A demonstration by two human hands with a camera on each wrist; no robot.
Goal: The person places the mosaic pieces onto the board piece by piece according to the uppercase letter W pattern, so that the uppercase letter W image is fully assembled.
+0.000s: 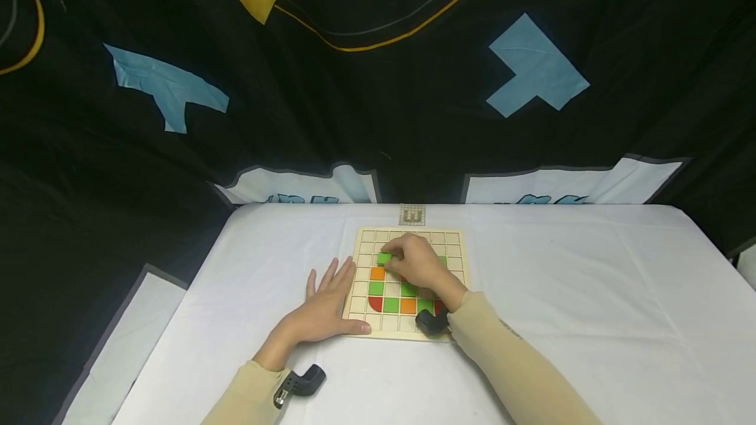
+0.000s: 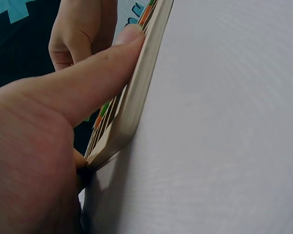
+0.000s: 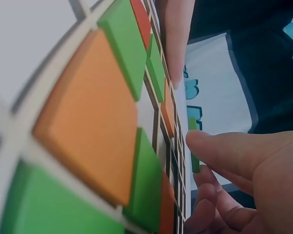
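A pale wooden grid board (image 1: 357, 303) lies on the white table. My right hand (image 1: 420, 262) pinches a green square tile (image 1: 384, 259) between thumb and fingers over the board's upper left part; in the right wrist view this tile (image 3: 195, 162) is held edge-on. Orange tiles (image 1: 377, 273), green tiles (image 1: 376, 288) and a red rounded-corner tile (image 1: 375, 304) sit in the cells, some hidden behind my right hand and wrist. At the board's left side, my left hand (image 1: 323, 310) spreads its straight fingers along the edge, its thumb (image 2: 107, 63) resting on the near left corner.
A small gridded card (image 1: 412, 214) with a brown pattern lies just beyond the board's far edge. White cloth (image 1: 567, 281) covers the table, and a black curtain (image 1: 378, 110) hangs behind it. Dark wrist cameras (image 1: 308, 380) ride on both forearms.
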